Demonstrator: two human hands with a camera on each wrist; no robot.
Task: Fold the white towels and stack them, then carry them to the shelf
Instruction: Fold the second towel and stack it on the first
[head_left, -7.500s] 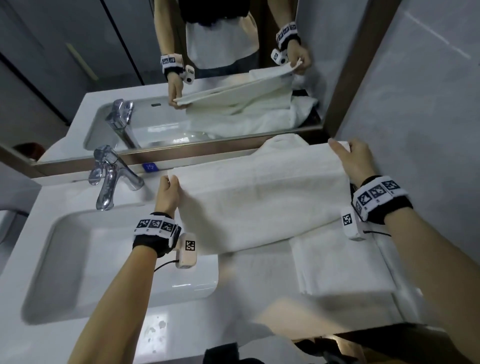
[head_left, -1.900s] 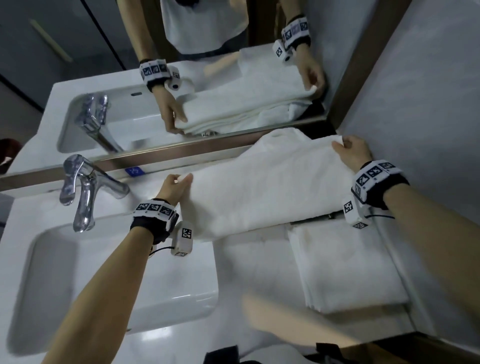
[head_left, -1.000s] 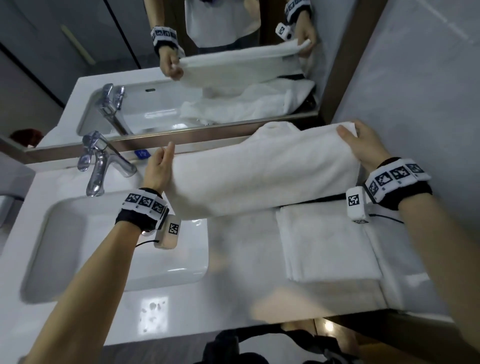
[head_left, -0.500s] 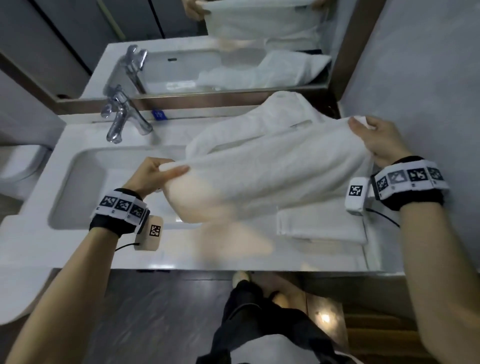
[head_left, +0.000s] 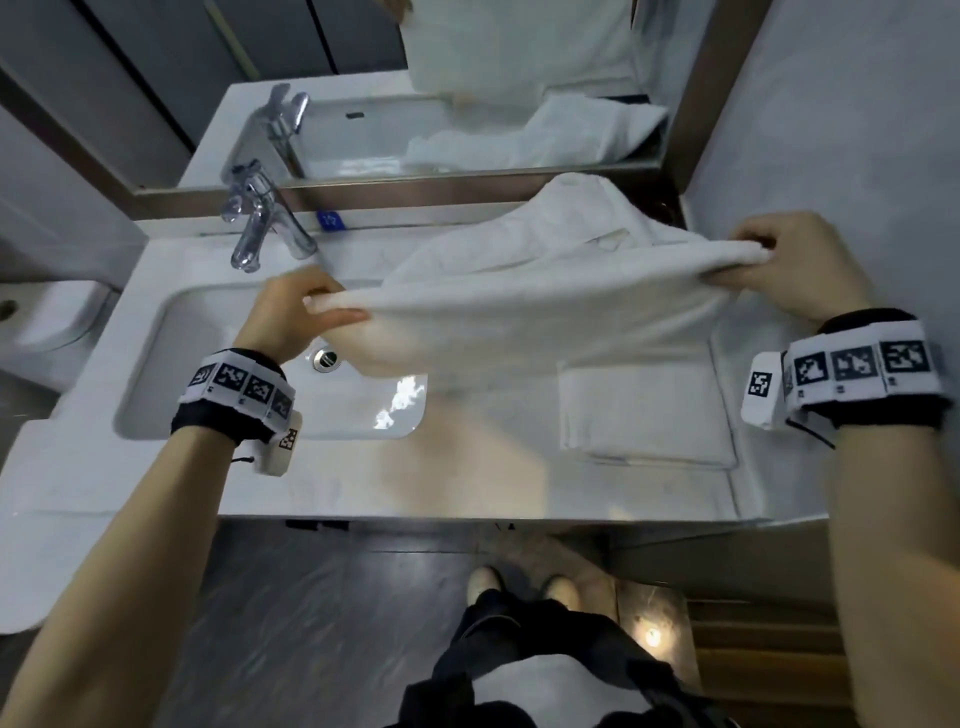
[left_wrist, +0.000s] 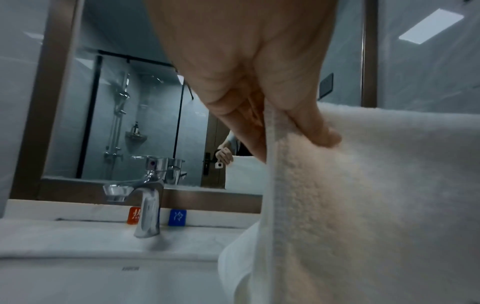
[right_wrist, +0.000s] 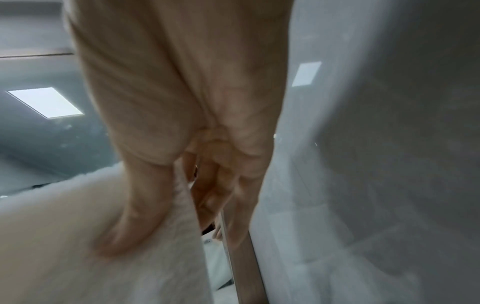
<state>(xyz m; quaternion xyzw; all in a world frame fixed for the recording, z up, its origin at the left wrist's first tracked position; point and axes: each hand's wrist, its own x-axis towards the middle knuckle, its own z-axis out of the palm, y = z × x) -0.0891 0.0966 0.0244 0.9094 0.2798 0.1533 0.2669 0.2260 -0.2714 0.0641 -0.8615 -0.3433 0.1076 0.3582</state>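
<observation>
Both hands are up over the vanity, and a white towel (head_left: 545, 306) is stretched between them across the middle of the head view, hanging clear of the counter. The left hand (head_left: 291, 317), centre-left of the frame above the basin (head_left: 156, 374), has its fingers curled over the towel's left top corner with the thumb pressed underneath; the left wrist view confirms it, thumb (left_wrist: 311, 125) on the near face of the cloth and the hemmed edge running down between thumb and fingers. Over on the right, the right hand (head_left: 795, 265) pinches the other top corner, knuckles bent, fingers tucked over the edge; the right wrist view is blurred, but the thumb (right_wrist: 130, 226) lies flat against the terry with the fingers behind the fabric. The towel sags a little between the two grips, its lower part draping down in front of a crumpled towel (head_left: 561, 218) heaped against the mirror (head_left: 467, 104) in the upper centre. Below the right end of the held towel, in the centre-right, a folded towel (head_left: 644, 415) lies flat and square on the counter (head_left: 311, 488), apart from the hanging cloth. The chrome tap (head_left: 260, 223) stands at the upper left behind the basin, with a small blue tag (head_left: 331, 220) just beside its base.
</observation>
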